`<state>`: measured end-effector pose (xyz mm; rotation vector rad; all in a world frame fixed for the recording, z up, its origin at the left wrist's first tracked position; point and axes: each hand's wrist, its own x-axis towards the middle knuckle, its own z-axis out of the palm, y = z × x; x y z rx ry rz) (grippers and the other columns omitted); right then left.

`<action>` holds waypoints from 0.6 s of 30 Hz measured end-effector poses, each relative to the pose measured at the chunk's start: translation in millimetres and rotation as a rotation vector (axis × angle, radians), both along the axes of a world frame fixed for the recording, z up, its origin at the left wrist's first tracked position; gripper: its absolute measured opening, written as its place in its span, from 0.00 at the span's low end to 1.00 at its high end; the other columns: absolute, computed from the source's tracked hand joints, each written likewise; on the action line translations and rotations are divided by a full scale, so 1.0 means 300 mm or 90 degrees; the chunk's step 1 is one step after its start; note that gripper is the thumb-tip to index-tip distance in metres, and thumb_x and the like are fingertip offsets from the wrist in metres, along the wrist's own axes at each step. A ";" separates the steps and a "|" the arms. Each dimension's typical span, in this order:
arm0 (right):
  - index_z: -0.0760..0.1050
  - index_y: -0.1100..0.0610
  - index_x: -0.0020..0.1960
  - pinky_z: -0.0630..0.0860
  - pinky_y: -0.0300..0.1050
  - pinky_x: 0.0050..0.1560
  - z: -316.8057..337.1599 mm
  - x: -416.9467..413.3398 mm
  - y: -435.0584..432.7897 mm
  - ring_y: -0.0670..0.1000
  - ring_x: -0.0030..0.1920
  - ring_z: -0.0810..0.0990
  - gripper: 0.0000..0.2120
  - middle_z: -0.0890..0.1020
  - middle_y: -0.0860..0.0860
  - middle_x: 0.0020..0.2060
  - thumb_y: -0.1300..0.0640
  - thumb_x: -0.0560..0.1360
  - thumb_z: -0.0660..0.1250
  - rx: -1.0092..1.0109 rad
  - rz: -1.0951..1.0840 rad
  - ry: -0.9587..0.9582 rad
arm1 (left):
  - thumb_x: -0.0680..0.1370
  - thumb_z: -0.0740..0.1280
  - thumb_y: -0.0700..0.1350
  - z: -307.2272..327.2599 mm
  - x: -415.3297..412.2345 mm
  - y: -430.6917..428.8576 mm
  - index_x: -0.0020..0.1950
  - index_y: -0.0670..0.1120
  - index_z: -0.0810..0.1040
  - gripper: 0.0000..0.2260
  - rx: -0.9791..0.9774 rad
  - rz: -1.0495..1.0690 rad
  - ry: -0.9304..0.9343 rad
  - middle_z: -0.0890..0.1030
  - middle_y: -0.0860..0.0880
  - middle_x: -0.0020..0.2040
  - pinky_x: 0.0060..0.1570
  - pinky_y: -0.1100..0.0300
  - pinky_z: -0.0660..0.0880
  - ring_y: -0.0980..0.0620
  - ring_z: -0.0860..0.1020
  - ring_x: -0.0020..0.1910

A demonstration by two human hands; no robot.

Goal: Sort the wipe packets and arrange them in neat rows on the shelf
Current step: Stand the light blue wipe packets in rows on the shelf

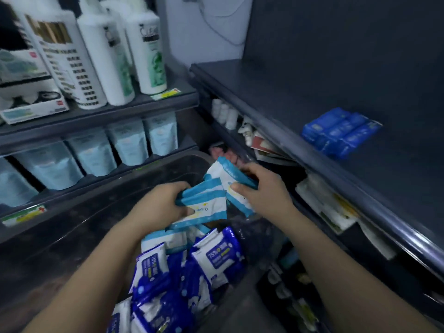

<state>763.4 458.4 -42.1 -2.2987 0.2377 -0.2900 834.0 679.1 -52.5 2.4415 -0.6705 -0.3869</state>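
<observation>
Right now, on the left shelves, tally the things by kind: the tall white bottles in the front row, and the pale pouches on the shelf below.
White bottles: 3
Pale pouches: 5, the leftmost cut off by the frame edge
Total: 8

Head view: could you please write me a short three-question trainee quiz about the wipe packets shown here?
1. True or false: the left hand and the right hand both hold light-blue packets.
2. What lies on the right shelf? A) bottles B) a dark-blue pack C) a towel
3. Fill in: the loose packets in the bin below the hands are mostly ____ blue.

Key: 1 true; 2 B; 3 dark.
</observation>
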 end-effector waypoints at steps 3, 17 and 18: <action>0.78 0.51 0.53 0.77 0.49 0.53 0.068 -0.137 -0.089 0.46 0.48 0.80 0.13 0.82 0.44 0.47 0.53 0.71 0.74 0.004 -0.057 -0.068 | 0.68 0.77 0.46 0.073 -0.077 -0.110 0.43 0.51 0.75 0.12 -0.047 -0.026 -0.036 0.80 0.53 0.40 0.43 0.53 0.75 0.53 0.79 0.40; 0.76 0.48 0.54 0.76 0.45 0.52 0.228 -1.136 -0.505 0.46 0.49 0.78 0.12 0.80 0.42 0.48 0.51 0.72 0.73 -0.085 -0.326 -0.022 | 0.73 0.72 0.49 0.209 -0.760 -0.687 0.44 0.49 0.73 0.09 -0.051 -0.303 -0.139 0.77 0.52 0.36 0.39 0.54 0.72 0.53 0.75 0.37; 0.76 0.48 0.54 0.76 0.45 0.51 0.229 -1.207 -0.532 0.46 0.49 0.78 0.12 0.80 0.42 0.48 0.50 0.72 0.73 -0.092 -0.345 -0.014 | 0.74 0.72 0.49 0.213 -0.815 -0.730 0.42 0.50 0.72 0.09 -0.053 -0.325 -0.140 0.76 0.52 0.35 0.38 0.54 0.70 0.54 0.74 0.36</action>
